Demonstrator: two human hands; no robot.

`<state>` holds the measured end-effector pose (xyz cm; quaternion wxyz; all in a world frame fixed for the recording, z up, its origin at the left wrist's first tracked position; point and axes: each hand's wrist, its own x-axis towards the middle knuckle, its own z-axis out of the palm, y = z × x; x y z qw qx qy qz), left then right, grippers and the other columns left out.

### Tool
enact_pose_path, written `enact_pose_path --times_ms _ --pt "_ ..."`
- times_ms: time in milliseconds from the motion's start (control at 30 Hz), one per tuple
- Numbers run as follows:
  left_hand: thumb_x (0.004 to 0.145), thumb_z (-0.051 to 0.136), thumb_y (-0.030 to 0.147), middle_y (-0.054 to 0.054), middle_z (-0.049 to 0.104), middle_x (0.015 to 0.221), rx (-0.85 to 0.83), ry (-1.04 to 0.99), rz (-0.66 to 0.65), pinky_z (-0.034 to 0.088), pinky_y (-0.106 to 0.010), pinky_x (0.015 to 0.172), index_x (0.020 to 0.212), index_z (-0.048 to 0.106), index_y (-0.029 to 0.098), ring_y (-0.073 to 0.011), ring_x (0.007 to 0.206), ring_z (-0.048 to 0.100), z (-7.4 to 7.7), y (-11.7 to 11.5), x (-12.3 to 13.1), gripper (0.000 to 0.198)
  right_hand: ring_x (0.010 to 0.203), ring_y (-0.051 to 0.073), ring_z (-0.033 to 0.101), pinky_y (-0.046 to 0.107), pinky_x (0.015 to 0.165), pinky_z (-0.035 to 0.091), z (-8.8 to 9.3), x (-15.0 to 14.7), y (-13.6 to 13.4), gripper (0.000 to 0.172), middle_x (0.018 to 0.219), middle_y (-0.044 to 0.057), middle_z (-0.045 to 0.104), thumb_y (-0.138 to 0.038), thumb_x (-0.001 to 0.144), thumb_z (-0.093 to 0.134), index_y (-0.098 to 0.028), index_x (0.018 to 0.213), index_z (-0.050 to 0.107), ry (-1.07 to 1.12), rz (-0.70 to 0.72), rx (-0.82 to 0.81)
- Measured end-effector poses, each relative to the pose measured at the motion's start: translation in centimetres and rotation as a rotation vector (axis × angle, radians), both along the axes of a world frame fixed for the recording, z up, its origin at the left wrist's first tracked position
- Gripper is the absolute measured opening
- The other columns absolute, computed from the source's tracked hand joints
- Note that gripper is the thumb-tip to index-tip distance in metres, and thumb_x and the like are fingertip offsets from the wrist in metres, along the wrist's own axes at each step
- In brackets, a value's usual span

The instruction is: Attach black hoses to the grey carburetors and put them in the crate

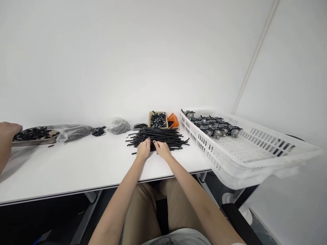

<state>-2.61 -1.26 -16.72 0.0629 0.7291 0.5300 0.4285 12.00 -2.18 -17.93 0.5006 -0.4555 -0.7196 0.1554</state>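
We logged another person's hand (9, 131) at far left, by the rim of a metal tray (34, 140) of black parts. Moving right, at 10 o'clock from us: a plastic bag of grey parts (74, 133), a small black coil (98, 131), a clear bag (119, 126). Our left hand (143, 149) and right hand (162, 150) sat close together, fingertips on the near edge of a loose heap of black tubes (158, 137); clamped or not, we couldn't tell. Behind it, at 12 o'clock: a tray of fittings (158, 119), an orange scoop (173, 120). Assembled-looking units (213, 126) filled only the far end of a white plastic crate (204, 149) at 2 o'clock, mesh floor showing nearer us. Much of the heap looked left. The desk (76, 170) ran wide at 9 o'clock; its edge crossed at 6 o'clock.
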Motion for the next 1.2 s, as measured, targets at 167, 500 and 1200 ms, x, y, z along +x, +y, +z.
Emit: enact_pose_path --times_ms 167,500,1200 --pt "0.098 0.025 0.043 -0.003 0.061 0.065 -0.024 -0.021 -0.01 0.038 -0.03 0.065 0.077 0.053 0.024 -0.0223 0.064 0.059 0.1 0.2 0.0 0.04 0.053 0.016 0.052 0.029 0.066 0.045 0.2 0.0 0.1 0.051 0.048 0.001 0.052 -0.047 0.099 0.035 -0.023 0.063 0.062 -0.09 -0.061 0.009" --pt "0.096 0.031 0.049 -0.005 0.066 0.078 -0.003 0.083 0.031 0.04 -0.029 0.064 0.097 0.056 0.023 -0.0243 0.074 0.063 -0.6 2.0 -0.5 0.036 0.076 0.02 0.065 0.026 0.075 0.046 0.7 0.1 0.7 0.056 0.074 0.005 0.07 -0.053 0.1 0.029 -0.02 0.09 0.073 -0.339 -0.24 -0.1" --pt "0.1 0.031 0.039 -0.001 0.063 0.068 -0.03 -0.014 -0.013 0.035 -0.027 0.062 0.084 0.056 0.021 -0.0161 0.06 0.056 -0.4 0.7 0.0 0.034 0.054 0.014 0.053 0.021 0.055 0.031 0.7 0.0 -0.7 0.017 0.059 -0.003 0.06 -0.036 0.09 0.05 -0.022 0.087 0.059 -0.065 -0.049 -0.037"
